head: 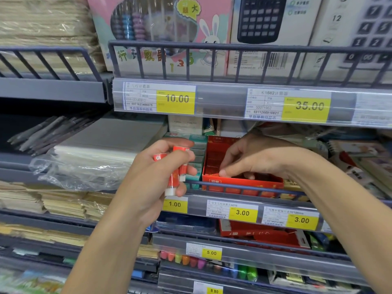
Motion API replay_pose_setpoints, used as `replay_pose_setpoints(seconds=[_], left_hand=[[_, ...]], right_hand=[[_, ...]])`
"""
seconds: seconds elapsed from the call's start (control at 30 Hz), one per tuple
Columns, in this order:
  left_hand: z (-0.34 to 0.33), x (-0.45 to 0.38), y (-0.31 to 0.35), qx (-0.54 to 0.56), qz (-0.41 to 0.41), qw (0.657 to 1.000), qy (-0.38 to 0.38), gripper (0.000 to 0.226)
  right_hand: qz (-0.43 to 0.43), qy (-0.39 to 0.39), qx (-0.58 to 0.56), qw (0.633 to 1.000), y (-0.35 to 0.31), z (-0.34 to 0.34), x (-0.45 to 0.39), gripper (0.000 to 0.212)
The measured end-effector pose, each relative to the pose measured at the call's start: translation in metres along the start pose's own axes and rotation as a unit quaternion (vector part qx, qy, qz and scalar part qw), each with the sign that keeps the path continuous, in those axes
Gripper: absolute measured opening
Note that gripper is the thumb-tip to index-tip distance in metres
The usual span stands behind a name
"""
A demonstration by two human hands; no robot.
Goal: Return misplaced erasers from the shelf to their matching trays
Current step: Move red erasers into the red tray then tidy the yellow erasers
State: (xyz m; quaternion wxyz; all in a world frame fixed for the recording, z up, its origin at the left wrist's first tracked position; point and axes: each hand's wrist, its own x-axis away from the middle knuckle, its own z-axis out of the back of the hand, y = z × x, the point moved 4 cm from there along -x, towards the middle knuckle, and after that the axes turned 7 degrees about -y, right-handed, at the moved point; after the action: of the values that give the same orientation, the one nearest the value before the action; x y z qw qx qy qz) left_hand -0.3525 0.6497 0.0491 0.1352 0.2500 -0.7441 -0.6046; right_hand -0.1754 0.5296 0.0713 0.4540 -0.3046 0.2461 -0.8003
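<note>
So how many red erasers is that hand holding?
3 that I can see. The left hand grips red-and-white sleeved erasers: one short one on top, two long ones pointing downward side by side. More may be hidden behind the fingers.

Yellow shelf price tags read 10.00 [175, 99] and 35.00 [309, 106] at upper centre and upper right; below them 1.00 [174, 204], 3.00 [242, 213], 3.00 [301, 220], and 5.00 [211, 253].

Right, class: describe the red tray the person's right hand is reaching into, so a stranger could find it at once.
Find the shelf edge with the yellow 10.00 price tag. On the shelf just below it sits the red tray, behind a dark rail, with the right hand at its front edge. The boxes to its left are green; it alone there is an open red box.
</note>
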Motion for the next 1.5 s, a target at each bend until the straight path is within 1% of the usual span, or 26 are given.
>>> replay_pose_setpoints(seconds=[0.07,0.1,0.17,0.2,0.33,0.37,0.43,0.47,0.5,0.57,0.63,0.73,0.8,0.87,0.93,1.0,1.03,1.1,1.2,1.3,1.37,1.5], left_hand=[[-0.002,0.0,-0.001,0.002,0.004,1.0,-0.006,0.015],[-0.003,0.0,-0.001,0.005,0.006,1.0,-0.009,0.019],[-0.006,0.0,-0.001,0.008,0.006,1.0,-0.01,0.039],[-0.008,0.0,-0.001,0.008,0.006,1.0,-0.01,0.045],[-0.008,0.0,0.0,-0.014,0.005,1.0,-0.013,0.051],[-0.008,0.0,0.0,-0.023,0.003,1.0,-0.012,0.054],[-0.008,0.0,0.0,-0.035,-0.001,0.999,-0.01,0.058],[-0.008,0.0,0.001,-0.036,-0.004,0.999,-0.007,0.059],[-0.009,0.0,0.001,-0.034,-0.006,0.999,-0.004,0.059],[-0.01,-0.001,0.0,-0.026,-0.006,1.0,-0.001,0.058],[-0.013,-0.002,-0.003,-0.026,0.001,1.0,-0.004,0.058],[-0.019,-0.003,-0.004,-0.028,0.02,0.999,-0.01,0.063],[-0.023,-0.003,-0.004,-0.026,0.023,0.999,-0.031,0.069],[-0.027,-0.002,-0.003,-0.029,0.025,0.998,-0.051,0.07],[-0.027,-0.001,-0.003,-0.026,0.027,0.998,-0.052,0.062],[-0.023,-0.002,-0.004,-0.027,0.026,0.998,-0.048,0.045],[-0.022,-0.002,-0.004,-0.03,0.023,0.998,-0.047,0.035],[-0.02,-0.003,-0.003,-0.044,0.014,0.998,-0.048,0.02],[-0.022,-0.004,-0.004,-0.083,0.004,0.995,-0.055,0.007],[-0.026,-0.006,-0.007,-0.091,0.005,0.994,-0.051,0.004],[-0.027,-0.008,-0.009,-0.077,0.011,0.996,-0.033,0.006],[-0.022,-0.012,-0.007,-0.019,0.013,1.0,0.001,0.024]], right_hand=[[0.005,0.006,0.027,1.0,-0.002,0.0,-0.001,0.015],[0.005,0.009,0.057,0.998,-0.003,-0.001,-0.002,0.013],[-0.001,0.017,0.123,0.992,-0.008,-0.001,-0.006,0.007],[-0.005,0.018,0.145,0.989,-0.01,-0.002,-0.009,0.005],[0.008,0.005,0.164,0.986,-0.013,-0.005,-0.014,0.004],[0.015,0.009,0.157,0.987,-0.013,-0.004,-0.013,0.005],[0.034,0.046,0.112,0.992,-0.014,0.001,-0.008,0.011],[0.054,0.066,0.076,0.994,-0.015,0.003,-0.003,0.014],[0.086,0.067,0.028,0.994,-0.017,0.003,0.003,0.016],[0.165,0.022,-0.072,0.983,-0.023,-0.003,0.016,0.027],[0.228,-0.006,-0.102,0.968,-0.03,-0.01,0.03,0.037],[0.265,-0.03,-0.118,0.956,-0.037,-0.016,0.037,0.044],[0.27,-0.042,-0.116,0.955,-0.038,-0.017,0.038,0.041],[0.269,-0.039,-0.111,0.956,-0.037,-0.016,0.04,0.036],[0.255,-0.004,-0.124,0.959,-0.032,-0.01,0.042,0.031],[0.227,0.059,-0.116,0.965,-0.025,0.0,0.043,0.028],[0.216,0.078,-0.113,0.967,-0.022,0.003,0.044,0.028],[0.202,0.074,-0.136,0.967,-0.017,0.006,0.045,0.027],[0.183,0.028,-0.207,0.961,-0.014,0.006,0.045,0.02],[0.131,0.012,-0.219,0.967,-0.011,0.01,0.045,0.021],[0.092,0.026,-0.216,0.972,-0.006,0.017,0.046,0.017],[0.024,0.057,-0.154,0.986,0.007,0.029,0.049,0.009]])
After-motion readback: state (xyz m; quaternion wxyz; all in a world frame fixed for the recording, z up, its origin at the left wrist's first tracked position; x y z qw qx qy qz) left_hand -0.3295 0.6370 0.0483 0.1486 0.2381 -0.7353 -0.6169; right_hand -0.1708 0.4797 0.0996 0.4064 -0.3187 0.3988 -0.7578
